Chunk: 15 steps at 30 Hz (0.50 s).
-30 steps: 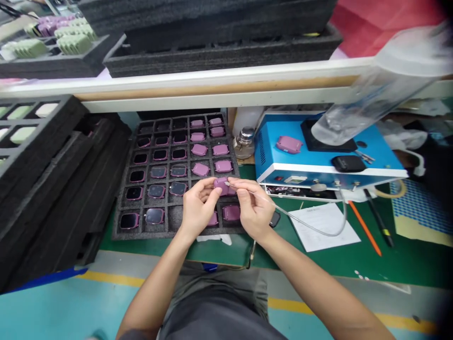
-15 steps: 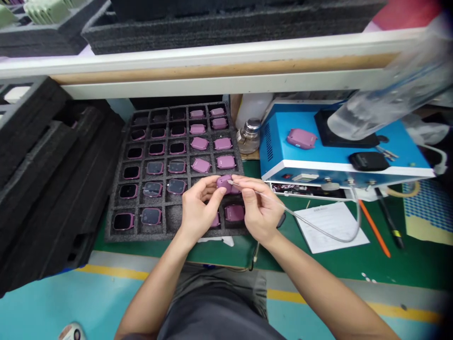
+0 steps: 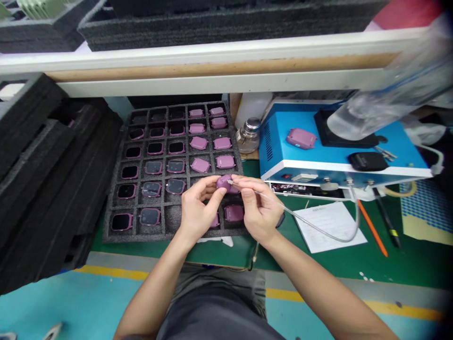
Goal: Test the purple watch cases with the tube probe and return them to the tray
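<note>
My left hand (image 3: 200,203) is closed on a purple watch case (image 3: 223,182), holding it by its left side above the foam tray. Between the fingers of my right hand (image 3: 260,208) is a thin clear tube (image 3: 300,218), and its narrow tip touches or nearly touches the case. The tube runs back to the front of a blue machine (image 3: 307,165). Below my hands, the black foam tray (image 3: 136,236) holds several watch faces with dark screens (image 3: 122,221) on the left and several purple cases (image 3: 225,162) on the right.
On the machine lie another purple case (image 3: 301,138) and a small black object (image 3: 368,161). A glass bottle with a metal cap (image 3: 249,135) stands beside it. Paper (image 3: 331,226), an orange stick (image 3: 372,229) and a black pen (image 3: 388,222) lie to the right. Foam trays (image 3: 42,189) are stacked left; a shelf (image 3: 226,85) crosses above.
The camera view has shifted very slightly. Both hands, the purple watch case and the tube tip stay in nearly the same position.
</note>
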Tool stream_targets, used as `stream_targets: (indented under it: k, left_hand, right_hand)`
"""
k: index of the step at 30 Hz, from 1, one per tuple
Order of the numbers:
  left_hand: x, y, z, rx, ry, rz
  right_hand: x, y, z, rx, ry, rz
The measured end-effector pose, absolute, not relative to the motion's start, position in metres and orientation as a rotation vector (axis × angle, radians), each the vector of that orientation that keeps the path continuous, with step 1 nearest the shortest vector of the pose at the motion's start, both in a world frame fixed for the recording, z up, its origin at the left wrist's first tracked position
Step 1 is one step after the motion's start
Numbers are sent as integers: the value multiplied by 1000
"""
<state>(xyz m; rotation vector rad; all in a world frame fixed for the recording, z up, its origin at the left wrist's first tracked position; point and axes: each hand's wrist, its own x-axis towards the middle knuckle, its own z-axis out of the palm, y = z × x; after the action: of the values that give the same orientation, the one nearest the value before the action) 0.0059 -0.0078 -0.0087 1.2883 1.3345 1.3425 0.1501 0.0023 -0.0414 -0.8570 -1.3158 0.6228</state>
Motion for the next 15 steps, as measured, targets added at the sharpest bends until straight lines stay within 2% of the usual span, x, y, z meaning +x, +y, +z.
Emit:
stream_targets:
  k: [15]
  left_hand:
    - [4, -6, -10, 1304, 1326, 1363]
  right_hand:
    - [150, 6, -41, -835, -1321, 618]
